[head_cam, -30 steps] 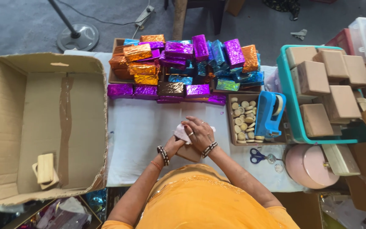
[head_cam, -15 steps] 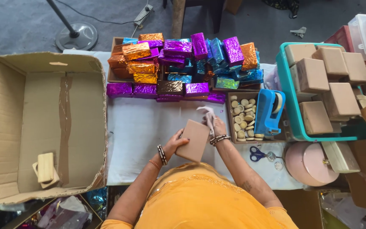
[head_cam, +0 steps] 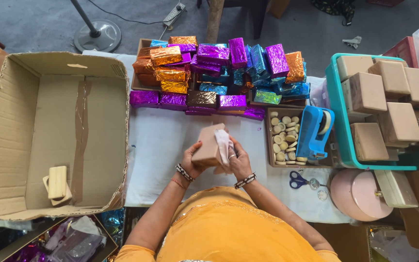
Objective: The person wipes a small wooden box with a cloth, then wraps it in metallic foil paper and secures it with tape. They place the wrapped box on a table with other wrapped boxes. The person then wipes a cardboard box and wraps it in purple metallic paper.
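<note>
Grey floor (head_cam: 40, 19) with a fan base (head_cam: 98, 35) beyond the white-covered table (head_cam: 156, 145)

You're at a small packing workshop's table: a heap of foil-wrapped boxes (head_cam: 219, 73) in purple, orange and blue is stacked at the far edge, and a teal crate (head_cam: 338, 116) of plain brown blocks sits on your right. A blue tape dispenser (head_cam: 314, 133), scissors (head_cam: 299, 180) and a big open cardboard carton (head_cam: 49, 131) (nearly bare inside) complete the handwork setup on a grey floor.

Both hands (head_cam: 217, 157) together, fingers curled.
</note>
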